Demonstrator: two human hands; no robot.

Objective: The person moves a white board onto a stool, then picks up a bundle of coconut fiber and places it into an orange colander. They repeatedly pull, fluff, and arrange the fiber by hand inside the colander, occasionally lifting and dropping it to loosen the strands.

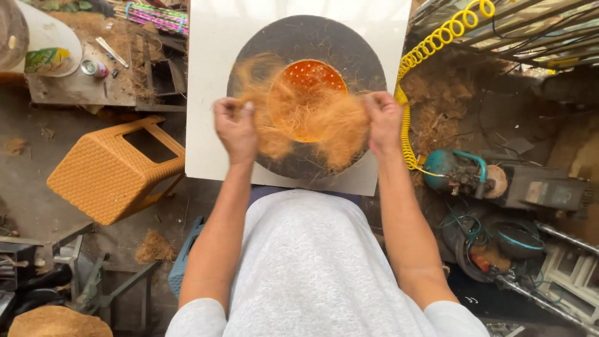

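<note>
Loose mat of orange-brown coconut fibre [299, 115], stretched with its long axis running 9 to 3 o'clock, hanging over an orange perforated bowl-shaped mould [310, 78] set in a dark round disc [349, 50]. Left hand [236, 128] pinches the fibre's 9 o'clock end, fingers curled together; right hand [382, 122] pinches the 3 o'clock end likewise. The disc lies on a white square board [209, 93], margins bare at 9 o'clock. Orange woven plastic stool [106, 175] tipped at 8 o'clock; yellow coiled hose [415, 59] crowds the 3 o'clock edge.
</note>
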